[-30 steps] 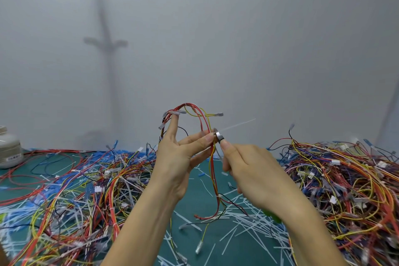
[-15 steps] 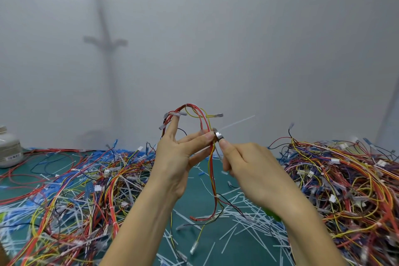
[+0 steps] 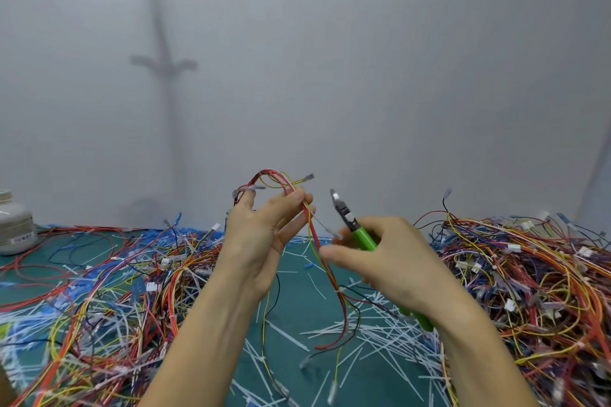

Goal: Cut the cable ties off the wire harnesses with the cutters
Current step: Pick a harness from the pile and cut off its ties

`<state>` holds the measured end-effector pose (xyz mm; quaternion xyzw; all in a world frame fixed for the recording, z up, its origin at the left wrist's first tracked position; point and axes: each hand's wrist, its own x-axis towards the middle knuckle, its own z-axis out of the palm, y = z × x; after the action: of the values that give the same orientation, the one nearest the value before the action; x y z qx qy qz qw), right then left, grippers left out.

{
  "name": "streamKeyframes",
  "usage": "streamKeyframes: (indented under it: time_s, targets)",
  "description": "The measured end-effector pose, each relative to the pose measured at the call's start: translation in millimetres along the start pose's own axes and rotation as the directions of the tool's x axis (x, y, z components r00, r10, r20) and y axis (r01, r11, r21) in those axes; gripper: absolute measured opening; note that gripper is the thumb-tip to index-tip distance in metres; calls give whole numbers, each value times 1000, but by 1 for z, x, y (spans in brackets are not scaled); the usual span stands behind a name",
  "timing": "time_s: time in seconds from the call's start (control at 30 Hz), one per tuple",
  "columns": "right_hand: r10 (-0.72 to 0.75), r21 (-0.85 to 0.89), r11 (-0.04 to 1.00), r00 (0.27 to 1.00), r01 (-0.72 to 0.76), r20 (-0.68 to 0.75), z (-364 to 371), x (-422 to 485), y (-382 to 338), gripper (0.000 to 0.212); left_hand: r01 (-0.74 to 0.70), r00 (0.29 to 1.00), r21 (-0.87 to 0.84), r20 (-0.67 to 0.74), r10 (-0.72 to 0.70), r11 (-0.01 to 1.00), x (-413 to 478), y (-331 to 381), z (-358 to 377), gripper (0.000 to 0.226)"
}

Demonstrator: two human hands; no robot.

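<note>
My left hand (image 3: 264,231) holds up a wire harness (image 3: 327,271) of red, yellow and black wires, pinching it near its looped top between thumb and fingers. The wires hang down to the green mat. My right hand (image 3: 390,261) grips the green-handled cutters (image 3: 358,233), jaws pointing up and left, a short way right of the harness and apart from it. A thin pale cable tie (image 3: 325,228) sticks out from the wires towards the right hand's fingers. Another white tie (image 3: 340,289) sits lower on the bundle.
Heaps of tangled harnesses lie at the left (image 3: 109,291) and right (image 3: 529,277) of the green mat (image 3: 297,277). Several cut white ties (image 3: 380,340) litter the middle. A white jar (image 3: 15,225) stands at the far left by the white wall.
My right hand drew the cutters back to the right, away from the harness, so the jaws and green handle now show. The long tie tail that stuck out is gone.
</note>
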<state>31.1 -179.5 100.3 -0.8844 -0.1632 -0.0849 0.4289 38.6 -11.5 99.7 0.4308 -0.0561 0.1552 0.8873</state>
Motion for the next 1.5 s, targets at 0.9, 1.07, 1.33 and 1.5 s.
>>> streamKeyframes:
  time_s: [0.9, 1.07, 1.33, 1.5]
  targets:
    - [83, 193, 980, 985, -53, -154, -12, 9, 17, 13, -152, 913, 740, -149, -381, -655, 12, -25, -63, 42]
    - [118, 198, 976, 983, -90, -138, -12, 11, 23, 13, -161, 756, 681, -380, -533, -714, 14, -35, -68, 38]
    - [107, 129, 987, 989, -93, -106, -10, 11, 26, 12, -163, 801, 715, -307, -514, -680, 15, -31, -71, 15]
    - [102, -22, 995, 995, -102, 10, -9, 9, 25, 14, -52, 707, 805, -388, -591, -591, 15, -36, -79, 20]
